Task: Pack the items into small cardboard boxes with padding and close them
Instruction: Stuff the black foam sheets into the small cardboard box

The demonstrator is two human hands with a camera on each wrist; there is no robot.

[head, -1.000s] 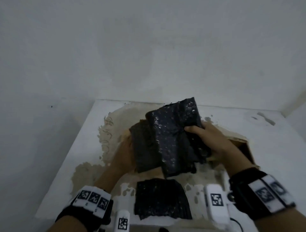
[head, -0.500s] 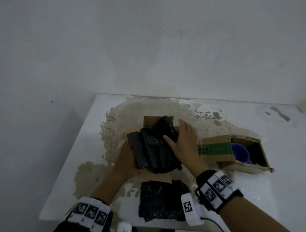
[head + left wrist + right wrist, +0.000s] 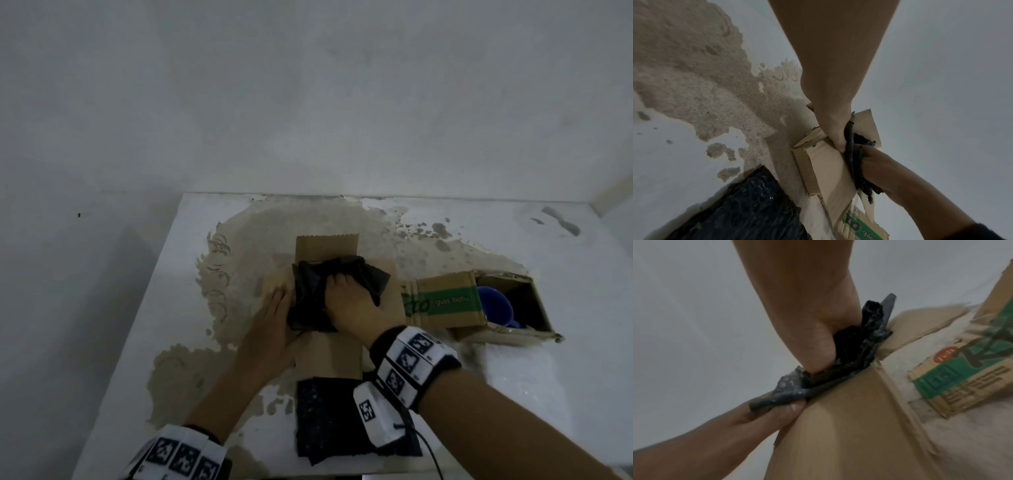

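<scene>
Both hands grip the black padding [image 3: 310,298] in the box [image 3: 327,245]: right hand [image 3: 358,310] bunches it, left hand [image 3: 274,317] pinches its edge.

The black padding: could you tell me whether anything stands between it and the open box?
Nothing visible does. The black padding sits in the open box, flaps splayed outward; the right hand pushes it in, fingers curled into it. The inside is hidden.

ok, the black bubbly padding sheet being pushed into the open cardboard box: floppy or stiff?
Probably floppy: the black padding sheet is crumpled into folds under the right hand. Likely springy; its corners jut over the flaps of the brown cardboard box, so it may puff up when released. Probably light, being thin at its edges.
</scene>
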